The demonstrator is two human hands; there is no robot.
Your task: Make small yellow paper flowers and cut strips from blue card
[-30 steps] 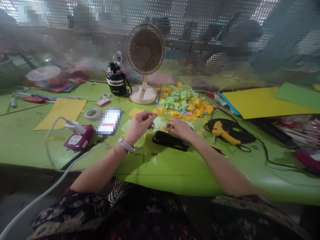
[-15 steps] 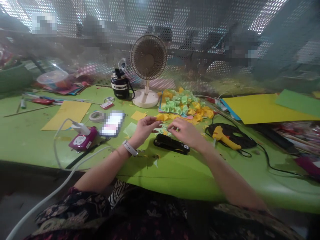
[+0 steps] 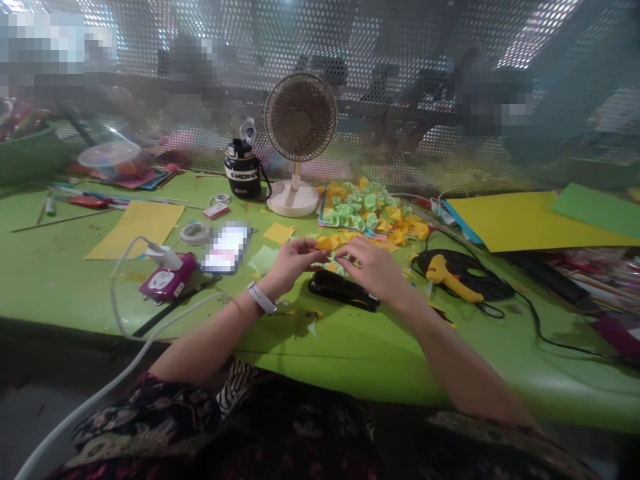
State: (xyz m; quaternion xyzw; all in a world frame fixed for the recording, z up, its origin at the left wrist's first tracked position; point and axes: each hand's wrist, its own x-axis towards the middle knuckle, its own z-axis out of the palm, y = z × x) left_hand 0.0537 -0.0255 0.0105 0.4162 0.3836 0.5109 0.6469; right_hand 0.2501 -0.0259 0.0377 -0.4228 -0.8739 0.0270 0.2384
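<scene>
My left hand (image 3: pixel 296 263), with a pale watch band on the wrist, has its thumb and fingers brought together in a pinch. Facing it closely, my right hand (image 3: pixel 369 268) is curled with thumb and fingertips together. Whatever lies between the fingertips is too small or hidden to make out. Just beyond the fingers are yellow folded paper pieces (image 3: pixel 345 237), and pale green scraps show between the hands. A black stapler (image 3: pixel 344 291) lies on the green table below them. Left of my left hand rest a light green paper piece (image 3: pixel 263 259) and a yellow paper square (image 3: pixel 279 232).
Folded green and yellow paper pieces (image 3: pixel 370 205) are heaped behind the hands. A fan (image 3: pixel 295 200) and a black bottle (image 3: pixel 242 183) stand at the back. A yellow glue gun (image 3: pixel 453 280) lies right; a phone (image 3: pixel 226 247), tape roll (image 3: pixel 194 233) and purple power adapter (image 3: pixel 167 283) lie left.
Both hands stay close together, with only slight finger movement. The whole view has shifted slightly.
</scene>
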